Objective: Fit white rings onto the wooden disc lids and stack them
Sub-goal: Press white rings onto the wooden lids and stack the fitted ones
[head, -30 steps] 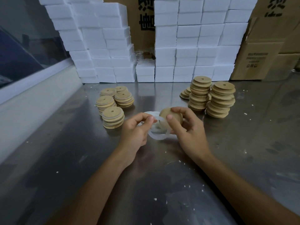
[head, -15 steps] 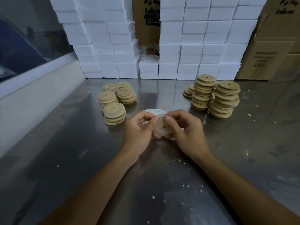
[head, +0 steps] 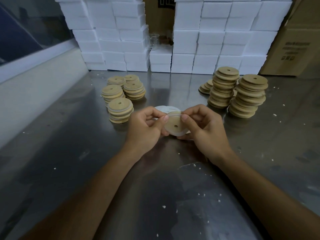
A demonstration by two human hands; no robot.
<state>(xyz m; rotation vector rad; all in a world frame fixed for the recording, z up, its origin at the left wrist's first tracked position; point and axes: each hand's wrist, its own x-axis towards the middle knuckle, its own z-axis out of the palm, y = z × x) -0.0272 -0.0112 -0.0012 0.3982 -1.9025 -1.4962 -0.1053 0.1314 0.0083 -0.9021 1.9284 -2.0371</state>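
— Where is the lid?

— Between both hands, above the steel table. The left hand and the right hand each pinch the rim of one wooden disc lid — a white ring sits around its edge.

— And the stacks?

— Ringed lids stand left; bare lids stand taller on the right. Loose white rings lie just behind the hands.

Dark print sits on the cardboard box at the far right, several blurred lines above small handling symbols, none legible. The far middle carton shows part of a large black character, cut off.
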